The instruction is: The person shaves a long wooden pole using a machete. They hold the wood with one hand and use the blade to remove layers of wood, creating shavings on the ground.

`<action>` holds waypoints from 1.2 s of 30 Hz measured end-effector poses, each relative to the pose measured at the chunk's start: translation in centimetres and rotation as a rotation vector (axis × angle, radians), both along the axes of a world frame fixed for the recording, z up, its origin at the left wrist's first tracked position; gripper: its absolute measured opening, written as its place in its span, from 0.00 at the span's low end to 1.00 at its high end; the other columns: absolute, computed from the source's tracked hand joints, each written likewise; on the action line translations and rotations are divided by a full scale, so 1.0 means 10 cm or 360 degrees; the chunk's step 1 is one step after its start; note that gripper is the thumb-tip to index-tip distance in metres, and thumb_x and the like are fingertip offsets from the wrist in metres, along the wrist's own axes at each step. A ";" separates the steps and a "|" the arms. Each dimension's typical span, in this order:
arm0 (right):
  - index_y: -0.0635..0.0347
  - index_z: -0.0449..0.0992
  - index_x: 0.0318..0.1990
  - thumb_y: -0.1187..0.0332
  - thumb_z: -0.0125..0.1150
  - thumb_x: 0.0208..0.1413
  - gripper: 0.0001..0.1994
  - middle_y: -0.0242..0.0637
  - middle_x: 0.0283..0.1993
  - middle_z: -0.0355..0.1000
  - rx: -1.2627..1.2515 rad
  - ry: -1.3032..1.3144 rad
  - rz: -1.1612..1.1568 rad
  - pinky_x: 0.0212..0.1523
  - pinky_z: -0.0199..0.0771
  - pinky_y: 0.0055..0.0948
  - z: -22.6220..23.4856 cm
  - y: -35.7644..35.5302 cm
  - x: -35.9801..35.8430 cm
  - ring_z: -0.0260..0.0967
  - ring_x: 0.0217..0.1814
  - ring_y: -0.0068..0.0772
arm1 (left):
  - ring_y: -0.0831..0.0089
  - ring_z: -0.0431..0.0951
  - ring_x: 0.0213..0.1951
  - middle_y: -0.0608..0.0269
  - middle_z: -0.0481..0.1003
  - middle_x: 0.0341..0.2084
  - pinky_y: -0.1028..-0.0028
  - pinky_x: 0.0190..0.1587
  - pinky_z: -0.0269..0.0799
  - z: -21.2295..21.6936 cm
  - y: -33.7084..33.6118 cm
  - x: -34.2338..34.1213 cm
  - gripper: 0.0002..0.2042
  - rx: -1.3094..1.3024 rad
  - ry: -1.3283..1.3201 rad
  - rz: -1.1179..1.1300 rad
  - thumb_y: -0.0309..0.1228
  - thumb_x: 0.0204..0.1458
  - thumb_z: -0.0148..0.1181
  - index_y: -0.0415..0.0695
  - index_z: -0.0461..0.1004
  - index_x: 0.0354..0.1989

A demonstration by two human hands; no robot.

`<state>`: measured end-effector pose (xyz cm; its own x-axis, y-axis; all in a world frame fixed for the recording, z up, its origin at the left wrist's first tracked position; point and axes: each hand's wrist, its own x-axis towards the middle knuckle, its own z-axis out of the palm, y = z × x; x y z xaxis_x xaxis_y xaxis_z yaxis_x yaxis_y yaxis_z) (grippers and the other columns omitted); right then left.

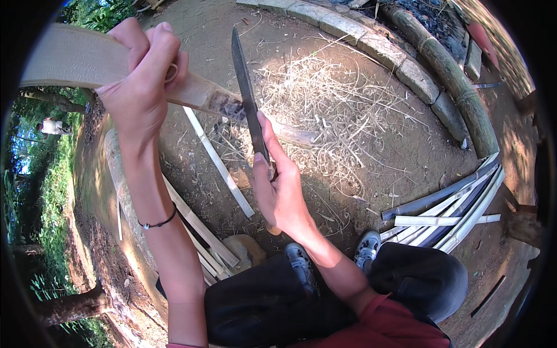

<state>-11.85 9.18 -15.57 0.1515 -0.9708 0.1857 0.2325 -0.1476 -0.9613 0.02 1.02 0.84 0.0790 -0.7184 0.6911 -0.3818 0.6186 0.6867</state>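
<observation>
My left hand (145,87), raised at the upper left, has its fingers wrapped round a wide split bamboo strip (75,58). The strip slants down to the right, past a dark blotched node, toward the ground. My right hand (284,194), lower and nearer the middle, holds a long knife (248,87) by its handle, mostly hidden in the palm. Its dark blade points up and crosses the strip just beyond the node, the thumb and forefinger lying along it. Whether the edge is cutting in cannot be told. Beneath lies a heap of thin pale bamboo shavings (331,110).
Split bamboo strips (464,203) lie bundled at the right, with more (194,217) by my left leg and a single strip (217,162) between. A curved stone border (348,32) and thick bamboo pole (447,69) edge the far right. A person (53,126) stands far left.
</observation>
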 end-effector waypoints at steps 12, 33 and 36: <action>0.55 0.52 0.74 0.75 0.44 0.66 0.28 0.58 0.30 0.74 0.0069 0.0201 0.0170 0.22 0.67 0.32 0.49 0.12 -0.09 0.65 0.15 0.24 | 0.82 0.64 0.12 0.71 0.60 0.11 0.78 0.14 0.52 0.05 0.08 0.14 0.21 0.0038 -0.0026 0.0027 0.17 0.57 0.54 0.50 0.52 0.17; 0.46 0.52 0.74 0.72 0.42 0.68 0.28 0.23 0.19 0.61 0.0430 -0.0031 0.0251 0.13 0.60 0.21 1.21 -0.32 -0.51 0.56 0.14 0.14 | 0.84 0.59 0.15 0.74 0.58 0.14 0.77 0.18 0.52 -0.02 -0.21 0.14 0.21 0.0250 0.0005 -0.0070 0.17 0.57 0.54 0.49 0.51 0.18; 0.49 0.54 0.74 0.71 0.42 0.67 0.27 0.24 0.18 0.62 0.0368 0.0221 0.0229 0.13 0.62 0.22 1.37 -0.45 -0.69 0.57 0.12 0.16 | 0.85 0.59 0.16 0.75 0.58 0.14 0.77 0.19 0.53 -0.07 -0.27 0.16 0.21 0.0143 0.0084 -0.0081 0.18 0.56 0.56 0.49 0.52 0.17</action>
<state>-18.80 4.68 -1.86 0.2990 -0.9517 -0.0701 0.0990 0.1039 -0.9896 1.58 -1.67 0.15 0.0752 -0.7812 0.6197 -0.3132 0.5715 0.7585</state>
